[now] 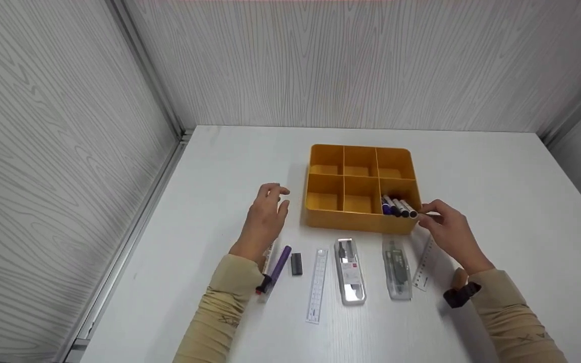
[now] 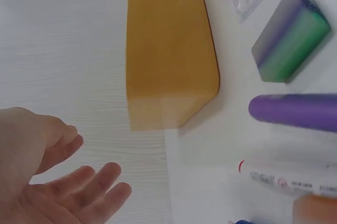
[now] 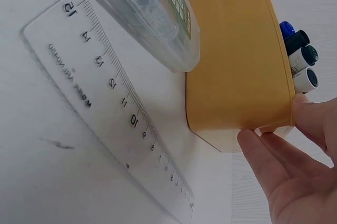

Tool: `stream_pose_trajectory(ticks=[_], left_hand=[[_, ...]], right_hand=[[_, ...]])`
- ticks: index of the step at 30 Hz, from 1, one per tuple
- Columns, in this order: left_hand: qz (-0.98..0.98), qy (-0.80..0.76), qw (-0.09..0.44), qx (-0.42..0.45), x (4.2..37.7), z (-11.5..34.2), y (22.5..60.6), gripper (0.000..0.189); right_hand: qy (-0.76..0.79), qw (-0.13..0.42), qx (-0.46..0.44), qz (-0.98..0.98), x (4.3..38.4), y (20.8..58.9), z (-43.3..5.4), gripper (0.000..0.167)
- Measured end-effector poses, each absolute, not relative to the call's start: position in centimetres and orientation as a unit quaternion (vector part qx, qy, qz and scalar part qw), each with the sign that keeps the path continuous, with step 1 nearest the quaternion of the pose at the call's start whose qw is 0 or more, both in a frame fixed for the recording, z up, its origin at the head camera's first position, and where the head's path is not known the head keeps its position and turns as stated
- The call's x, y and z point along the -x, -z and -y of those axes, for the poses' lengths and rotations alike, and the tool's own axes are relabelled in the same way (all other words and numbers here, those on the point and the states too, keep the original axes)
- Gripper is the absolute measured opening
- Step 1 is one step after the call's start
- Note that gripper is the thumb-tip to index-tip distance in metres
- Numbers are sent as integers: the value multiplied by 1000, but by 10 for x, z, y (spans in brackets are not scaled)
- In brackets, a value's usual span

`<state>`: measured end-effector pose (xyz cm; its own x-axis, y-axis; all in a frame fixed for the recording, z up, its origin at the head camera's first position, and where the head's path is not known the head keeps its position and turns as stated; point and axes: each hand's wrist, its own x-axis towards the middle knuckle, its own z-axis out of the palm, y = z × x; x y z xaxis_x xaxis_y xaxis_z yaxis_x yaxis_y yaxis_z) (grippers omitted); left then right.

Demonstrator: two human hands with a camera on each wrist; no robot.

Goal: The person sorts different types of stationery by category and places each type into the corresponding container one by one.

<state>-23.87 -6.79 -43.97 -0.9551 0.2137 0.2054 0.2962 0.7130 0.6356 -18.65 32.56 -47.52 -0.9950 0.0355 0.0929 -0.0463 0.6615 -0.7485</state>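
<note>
A yellow six-compartment organizer box stands on the table, with several whiteboard markers in its front right compartment. My right hand is at the box's front right corner. In the right wrist view, its thumb lies at the rim beside the marker ends and its fingers are against the outer wall, pinching the corner. My left hand hovers left of the box, apart from it, fingers loosely bent and holding nothing. Below that hand lie a purple marker and a white marker, partly hidden by the wrist in the head view.
In front of the box lie a small eraser block, a clear ruler, a white case and a clear plastic case. Another clear ruler lies beneath the right forearm. Pale wood-grain panels enclose the table.
</note>
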Motion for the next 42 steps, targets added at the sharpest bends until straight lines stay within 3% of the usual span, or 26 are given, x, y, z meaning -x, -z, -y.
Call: stream_pose_trajectory(ticks=[11, 21, 31, 42], left_hand=[[938, 260, 118, 198, 205, 94, 437, 4], [968, 203, 13, 149, 178, 95, 448, 10], [982, 134, -8, 134, 161, 96, 468, 20], [988, 105, -21, 115, 156, 96, 486, 18]], right_hand=[[-420, 39, 3, 907, 185, 475, -323, 22], [-424, 23, 12, 905, 185, 474, -320, 20], [-430, 17, 14, 902, 186, 473, -319, 20], [-432, 18, 19, 902, 184, 474, -317, 19]])
